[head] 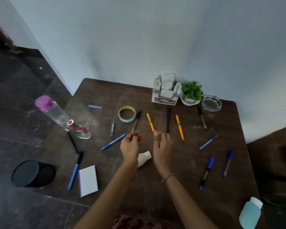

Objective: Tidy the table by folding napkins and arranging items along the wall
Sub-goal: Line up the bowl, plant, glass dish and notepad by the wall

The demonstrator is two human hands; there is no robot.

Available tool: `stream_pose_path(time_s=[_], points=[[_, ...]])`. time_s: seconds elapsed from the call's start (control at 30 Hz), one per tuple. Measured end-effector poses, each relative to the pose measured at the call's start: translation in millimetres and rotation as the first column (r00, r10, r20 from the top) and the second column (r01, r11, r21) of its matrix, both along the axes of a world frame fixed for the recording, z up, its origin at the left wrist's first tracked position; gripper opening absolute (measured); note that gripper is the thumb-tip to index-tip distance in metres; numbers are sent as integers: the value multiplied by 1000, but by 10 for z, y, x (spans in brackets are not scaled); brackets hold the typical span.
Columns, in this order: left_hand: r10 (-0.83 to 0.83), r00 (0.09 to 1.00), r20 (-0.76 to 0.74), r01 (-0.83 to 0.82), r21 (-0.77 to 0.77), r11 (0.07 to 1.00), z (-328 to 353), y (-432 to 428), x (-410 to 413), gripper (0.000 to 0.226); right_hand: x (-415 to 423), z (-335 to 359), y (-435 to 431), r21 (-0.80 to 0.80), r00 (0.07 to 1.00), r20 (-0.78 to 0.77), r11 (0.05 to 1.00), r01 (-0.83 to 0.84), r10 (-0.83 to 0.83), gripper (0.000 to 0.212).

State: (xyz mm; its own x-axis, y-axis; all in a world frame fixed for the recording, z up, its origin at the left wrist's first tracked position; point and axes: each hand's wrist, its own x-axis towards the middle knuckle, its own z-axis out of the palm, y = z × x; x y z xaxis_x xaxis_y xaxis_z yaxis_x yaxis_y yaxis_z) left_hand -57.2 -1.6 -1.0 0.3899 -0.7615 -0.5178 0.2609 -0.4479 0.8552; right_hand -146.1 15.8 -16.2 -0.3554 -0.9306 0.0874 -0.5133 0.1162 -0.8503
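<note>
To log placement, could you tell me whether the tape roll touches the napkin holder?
Apart. The head view shows bare table between the tape roll and the napkin holder.

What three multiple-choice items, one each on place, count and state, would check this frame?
1. Where is the glass ashtray?
A. By the wall, right of the potted plant
B. Left of the napkin holder
C. Between the two orange pens

2. How many orange pens lie on the table?
A. One
B. Two
C. Four

3. The napkin holder is:
A. Empty
B. Stocked with white napkins
C. Tipped over

Answers:
1 A: the ashtray sits at the wall, just past the plant's right side.
2 B: one orange pen lies on each side of a black pen.
3 B: white napkins fill the upright holder's slots.
</note>
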Motion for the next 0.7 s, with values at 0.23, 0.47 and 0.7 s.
stream_pose_path(time_s=[0.23, 0.47, 0.7], points=[[150, 987, 64, -149, -10, 989, -79, 333, 869, 24, 853, -82, 323, 40, 981, 49, 981, -189, 187, 32], [296, 937, 183, -322, 132, 938, -306, 743, 1511, 26, 1491, -283, 381, 317, 762, -44, 733, -602, 646, 32], [47, 953, 300, -196, 489, 850, -663, 1056, 1906, 37, 1870, -409, 316, 677, 688, -94, 553, -486, 720, 38]])
